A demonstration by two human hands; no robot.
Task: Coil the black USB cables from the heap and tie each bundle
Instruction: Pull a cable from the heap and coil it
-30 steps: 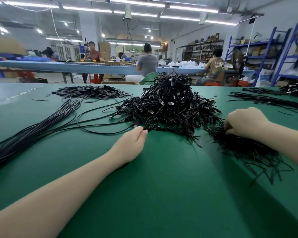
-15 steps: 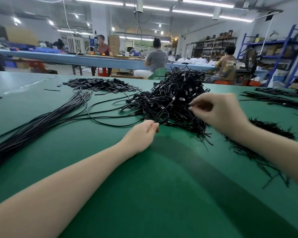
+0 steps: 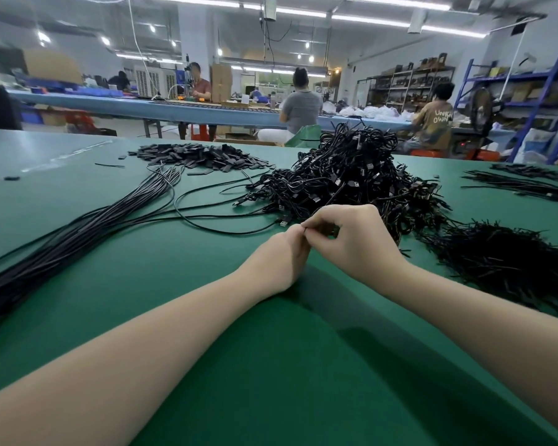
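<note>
A tall heap of coiled black USB cables [image 3: 351, 175] sits mid-table on the green table [image 3: 271, 365]. My left hand [image 3: 277, 255] and my right hand [image 3: 345, 239] meet just in front of the heap, fingertips touching. Both pinch a small coiled cable bundle that is mostly hidden between the fingers; a dark bit shows under my right fingers. A pile of thin black twist ties [image 3: 509, 259] lies to the right of my right hand. Long straight uncoiled cables [image 3: 78, 233] fan across the left side, one USB plug [image 3: 283, 223] ending beside my left hand.
A flat pile of small black pieces [image 3: 200, 156] lies at the back left. More straight cables [image 3: 529, 185] lie at the far right. Behind the table, people sit at a blue workbench [image 3: 174, 107], and blue shelving [image 3: 535, 101] stands on the right.
My right hand left the twist-tie pile, swept left and came down to meet my left hand. My left hand kept its pinch on the coiled cable and stayed in place.
</note>
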